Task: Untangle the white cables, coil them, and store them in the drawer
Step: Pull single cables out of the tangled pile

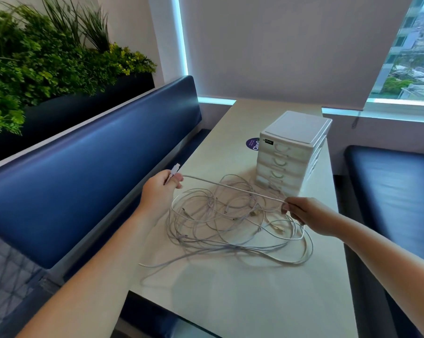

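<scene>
The pale desk (230,301) carries a loose tangle of thin white cables (225,223), lying in the middle of it in overlapping loops and crossings. One free end (142,264) trails out of the heap toward the near left edge. Several small plug ends show inside the mass, but the strands cross too often to count the cables.

Two bare forearms reach in from the near side, one on each side of the heap. The left hand (157,191) hovers over the desk's left edge, its fingers curled and pinching one cable just behind its white connector (175,169), which sticks up above the knuckles. The right hand (308,213) is held above the right side of the tangle, thumb and fingertips pinched on the same cable. Between the two hands this stretch of cable (233,187) runs nearly taut, raised above the heap; past the right hand it drops back to the loops on the desk.

Just beyond the tangle stands one white plastic drawer unit (293,147), upright, with at least four stacked drawers, all closed. A round purple sticker (252,143) lies on the desk beside its left side.

Two dark blue padded benches flank the desk, one on the left (84,179) and one on the right (389,191). Green plants (47,62) fill a dark planter behind the left bench. A roller blind (291,45) hangs behind the desk's far end.
</scene>
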Tool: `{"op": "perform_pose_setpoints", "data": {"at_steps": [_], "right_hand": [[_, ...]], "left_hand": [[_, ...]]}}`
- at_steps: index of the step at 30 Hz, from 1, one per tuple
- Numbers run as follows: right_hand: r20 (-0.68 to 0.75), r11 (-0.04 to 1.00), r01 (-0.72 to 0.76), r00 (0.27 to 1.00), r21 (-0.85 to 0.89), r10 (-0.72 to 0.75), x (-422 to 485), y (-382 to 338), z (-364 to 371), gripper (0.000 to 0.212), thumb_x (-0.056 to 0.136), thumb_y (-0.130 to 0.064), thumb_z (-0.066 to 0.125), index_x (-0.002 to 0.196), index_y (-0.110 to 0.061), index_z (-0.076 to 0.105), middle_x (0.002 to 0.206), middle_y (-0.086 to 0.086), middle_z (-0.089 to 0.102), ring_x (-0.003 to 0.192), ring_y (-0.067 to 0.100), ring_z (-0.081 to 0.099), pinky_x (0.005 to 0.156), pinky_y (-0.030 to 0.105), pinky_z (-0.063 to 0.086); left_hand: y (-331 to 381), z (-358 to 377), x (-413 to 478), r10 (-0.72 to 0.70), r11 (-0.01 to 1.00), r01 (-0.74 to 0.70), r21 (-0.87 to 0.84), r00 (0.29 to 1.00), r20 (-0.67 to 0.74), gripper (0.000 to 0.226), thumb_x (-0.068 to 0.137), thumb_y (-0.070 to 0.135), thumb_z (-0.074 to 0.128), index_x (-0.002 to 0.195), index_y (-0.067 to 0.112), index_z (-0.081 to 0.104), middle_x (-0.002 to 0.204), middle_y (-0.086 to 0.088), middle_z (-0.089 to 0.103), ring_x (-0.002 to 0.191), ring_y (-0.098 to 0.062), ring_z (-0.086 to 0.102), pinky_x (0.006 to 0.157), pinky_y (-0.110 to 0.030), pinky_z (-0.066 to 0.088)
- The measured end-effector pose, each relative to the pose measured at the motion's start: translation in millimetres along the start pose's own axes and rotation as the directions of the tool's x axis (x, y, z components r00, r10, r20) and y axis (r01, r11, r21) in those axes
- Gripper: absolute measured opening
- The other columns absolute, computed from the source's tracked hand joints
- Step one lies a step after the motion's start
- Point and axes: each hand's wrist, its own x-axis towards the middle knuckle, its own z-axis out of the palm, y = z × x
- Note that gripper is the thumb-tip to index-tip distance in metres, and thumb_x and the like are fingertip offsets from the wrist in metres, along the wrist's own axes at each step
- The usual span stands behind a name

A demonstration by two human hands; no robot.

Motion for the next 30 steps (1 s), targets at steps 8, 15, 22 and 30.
{"op": "perform_pose_setpoints", "data": {"at_steps": [8, 15, 22, 30], "right_hand": [[-0.078, 0.993, 0.097, 0.992, -0.064, -0.102, -19, -13, -19, 0.017, 0.098, -0.019, 0.049, 0.081, -0.024, 0.05, 0.06, -0.001, 0.061, 0.052, 0.012, 0.054, 0.06, 0.03, 0.049], [-0.197, 0.969, 0.085, 0.98, 0.231, -0.039, -24, -26, -37, 0.008, 0.084, -0.021, 0.071, 0.076, -0.021, 0.07, 0.069, -0.006, 0.07, 0.06, -0.001, 0.057, 0.055, 0.009, 0.042], [-0.281, 0.596, 0.181, 0.956, 0.782, 0.078, -33, -56, -41, 0.009, 0.061, -0.016, 0.078, 0.065, -0.014, 0.07, 0.066, 0.003, 0.064, 0.065, 0.014, 0.06, 0.057, 0.02, 0.051], [-0.186, 0.002, 0.186, 0.982, 0.983, 0.046, -19, -99, -33, 0.007, 0.084, -0.014, 0.054, 0.087, -0.009, 0.058, 0.088, 0.006, 0.07, 0.096, 0.026, 0.069, 0.084, 0.042, 0.057]], "left_hand": [[-19, -6, 1, -0.064, 0.991, 0.065, 0.118, 0.998, -0.008, 0.024, 0.1, 0.028, 0.052, 0.089, 0.012, 0.067, 0.089, 0.003, 0.067, 0.087, -0.013, 0.058, 0.069, -0.023, 0.041], [-36, -6, -8, -0.126, 0.978, 0.126, 0.164, 0.992, -0.013, 0.027, 0.098, 0.028, 0.054, 0.085, 0.008, 0.068, 0.093, -0.006, 0.07, 0.093, -0.025, 0.061, 0.08, -0.036, 0.047], [-36, -2, -21, -0.12, 0.976, 0.111, 0.186, 0.992, 0.038, 0.025, 0.095, 0.03, 0.06, 0.075, 0.017, 0.068, 0.077, -0.002, 0.065, 0.07, -0.016, 0.052, 0.059, -0.028, 0.035], [-37, 10, -16, -0.183, 0.979, 0.169, 0.115, 0.975, 0.123, 0.023, 0.093, 0.033, 0.063, 0.081, 0.015, 0.071, 0.093, -0.009, 0.072, 0.089, -0.026, 0.062, 0.073, -0.031, 0.041]]}}
